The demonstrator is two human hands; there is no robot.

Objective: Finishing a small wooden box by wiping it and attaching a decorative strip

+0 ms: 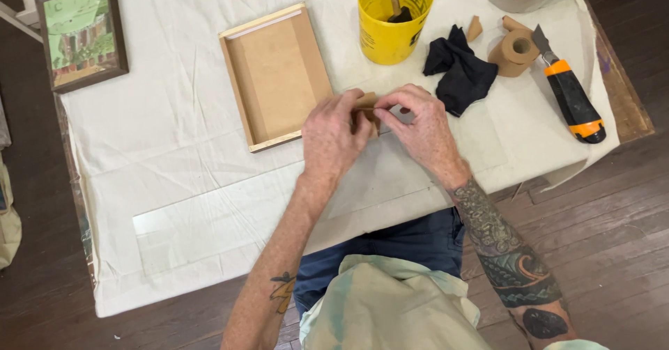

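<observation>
Left hand (331, 137) and right hand (420, 123) together pinch what looks like brown paper tape (367, 103) just right of the wooden frame (275, 75) on the cloth-covered surface (174, 148).

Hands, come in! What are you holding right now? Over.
Left hand and right hand both pinching a brown paper strip. Wooden frame lies beside them, back up. Nothing in the way.

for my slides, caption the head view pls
Both hands, left hand and right hand, pinch a brown paper strip beside a wooden frame.
</observation>
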